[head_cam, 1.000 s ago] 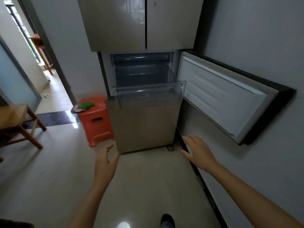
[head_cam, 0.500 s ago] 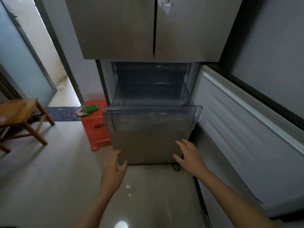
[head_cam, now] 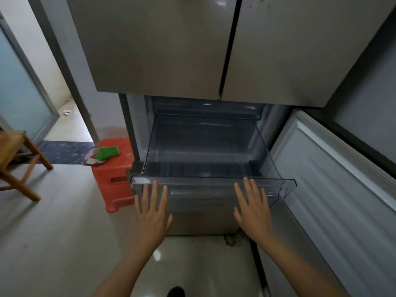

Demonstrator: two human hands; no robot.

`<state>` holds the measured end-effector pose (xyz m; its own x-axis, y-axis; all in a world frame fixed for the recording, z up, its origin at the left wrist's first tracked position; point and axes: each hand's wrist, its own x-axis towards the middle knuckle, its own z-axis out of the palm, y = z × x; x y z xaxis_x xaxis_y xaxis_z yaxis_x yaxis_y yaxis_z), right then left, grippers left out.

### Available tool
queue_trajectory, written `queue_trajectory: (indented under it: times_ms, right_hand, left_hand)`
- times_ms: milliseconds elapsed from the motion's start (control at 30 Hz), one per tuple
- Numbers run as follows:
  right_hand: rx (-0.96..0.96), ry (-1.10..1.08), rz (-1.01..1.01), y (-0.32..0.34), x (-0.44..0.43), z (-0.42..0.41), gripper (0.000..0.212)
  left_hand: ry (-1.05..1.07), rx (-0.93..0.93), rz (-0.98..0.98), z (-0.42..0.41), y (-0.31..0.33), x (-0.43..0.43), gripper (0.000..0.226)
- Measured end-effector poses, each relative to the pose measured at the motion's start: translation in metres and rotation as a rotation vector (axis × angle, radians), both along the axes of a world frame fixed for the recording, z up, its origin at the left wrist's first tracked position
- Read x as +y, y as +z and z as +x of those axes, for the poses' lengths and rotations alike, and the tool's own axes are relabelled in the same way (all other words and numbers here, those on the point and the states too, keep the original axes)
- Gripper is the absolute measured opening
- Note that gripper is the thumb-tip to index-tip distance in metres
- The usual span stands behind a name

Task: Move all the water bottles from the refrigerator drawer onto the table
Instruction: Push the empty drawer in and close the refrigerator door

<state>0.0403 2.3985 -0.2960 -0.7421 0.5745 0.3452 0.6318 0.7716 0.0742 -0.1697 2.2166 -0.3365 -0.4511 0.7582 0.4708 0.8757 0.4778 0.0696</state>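
The clear plastic refrigerator drawer [head_cam: 214, 181] stands pulled out below the two shut upper doors. I see no water bottles inside it. My left hand [head_cam: 153, 211] lies flat, fingers spread, against the left part of the drawer's front panel. My right hand [head_cam: 252, 209] lies flat in the same way against the right part of the front. Neither hand holds anything. The table is out of view.
The lower refrigerator door [head_cam: 334, 189] hangs open to my right. A red plastic stool [head_cam: 116, 181] with a green sponge [head_cam: 107, 152] on a dish stands left of the fridge. A wooden chair [head_cam: 17, 161] is at far left, before a doorway [head_cam: 62, 103].
I have stepped closer to the fridge. Both hands rose from floor level and now rest flat on the drawer's front panel.
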Motion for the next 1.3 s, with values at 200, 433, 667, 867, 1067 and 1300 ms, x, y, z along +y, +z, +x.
queue_trajectory:
  times_ms: [200,433,667,867,1067,1300]
  right_hand:
    - [0.029,-0.014,0.206,-0.035,0.010,-0.004,0.068]
    - [0.089,0.021,0.263,-0.045,0.034,-0.004,0.062]
    - [0.095,0.018,0.232,-0.037,0.070,-0.046,0.078]
    - [-0.057,-0.023,0.096,-0.014,0.105,-0.082,0.097]
    - [-0.198,-0.131,-0.027,0.018,0.147,-0.139,0.106]
    - [-0.192,-0.194,-0.119,0.026,0.160,-0.168,0.083]
  left_hand:
    - [-0.072,0.148,0.107,-0.016,-0.023,0.013,0.081]
    - [-0.083,0.112,0.122,-0.014,-0.035,0.029,0.050]
    - [-0.067,0.058,0.020,-0.044,-0.012,0.063,0.111]
    - [0.028,-0.113,-0.156,-0.075,0.014,0.101,0.121]
    - [0.138,-0.254,-0.345,-0.112,0.056,0.158,0.100]
    - [0.159,-0.330,-0.445,-0.127,0.062,0.187,0.101]
